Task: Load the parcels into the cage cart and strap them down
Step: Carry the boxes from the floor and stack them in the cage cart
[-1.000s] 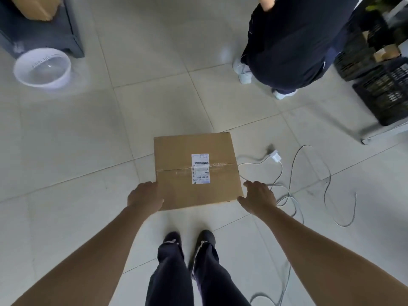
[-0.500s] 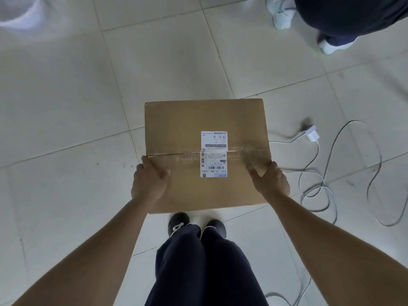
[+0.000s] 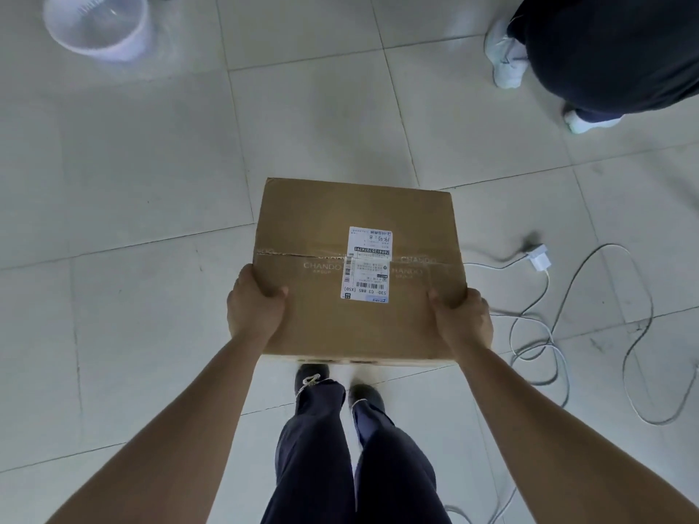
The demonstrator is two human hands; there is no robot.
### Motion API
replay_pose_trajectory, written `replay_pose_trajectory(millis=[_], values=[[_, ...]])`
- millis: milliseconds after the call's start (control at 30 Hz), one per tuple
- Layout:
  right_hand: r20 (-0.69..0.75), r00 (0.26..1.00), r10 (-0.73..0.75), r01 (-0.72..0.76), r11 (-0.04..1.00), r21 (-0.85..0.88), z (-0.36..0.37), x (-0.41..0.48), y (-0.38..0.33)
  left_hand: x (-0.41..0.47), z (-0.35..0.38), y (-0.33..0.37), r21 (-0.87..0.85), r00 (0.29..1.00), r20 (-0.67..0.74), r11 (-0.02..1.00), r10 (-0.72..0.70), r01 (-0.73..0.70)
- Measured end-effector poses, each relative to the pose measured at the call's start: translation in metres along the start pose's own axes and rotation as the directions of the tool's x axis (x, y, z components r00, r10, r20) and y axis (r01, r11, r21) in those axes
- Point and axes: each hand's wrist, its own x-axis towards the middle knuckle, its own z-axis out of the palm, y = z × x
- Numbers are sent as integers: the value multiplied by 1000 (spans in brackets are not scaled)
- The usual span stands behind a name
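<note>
Gripping the cardboard parcel (image 3: 321, 217) by both side edges: your left hand (image 3: 254, 310) and right hand (image 3: 464, 319) each clamp it, thumbs on top. You hold it level, off the tiled floor (image 3: 151, 164), just ahead of your shoes (image 3: 311, 373). The tape along the top seam reads "CHANDO GROUP". A white shipping label (image 3: 367, 263) straddles the seam; "530- C3 885" is legible, the finer print is not. A white cable (image 3: 567, 283) lies to the right. A translucent tub (image 3: 100, 26) sits far left, another person (image 3: 612, 51) far right.
</note>
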Motion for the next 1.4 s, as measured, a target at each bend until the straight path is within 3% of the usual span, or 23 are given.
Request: replay_pose_trajectory(millis=[267,467,767,1100,1400], values=[[-29,953,-300,300,954,-9,-56,-76,-72,-69,-106,-2,-147,973,-171,980,-158,133],[-4,814,-581,581,813,-25,-85,-154,-143,-138,-194,-23,-336,892,-344,925,-294,176],[109,500,-859,863,504,19,-75,-311,-228,-250,-313,-99,-602,671,-527,787,-521,138],[223,137,-965,972,175,158,-10,-533,-245,-377,-427,-233,-724,374,-611,684,-697,92],[291,-48,-956,960,36,279,73,-729,-220,-484,-508,-376,-762,182,-627,645,-758,62]])
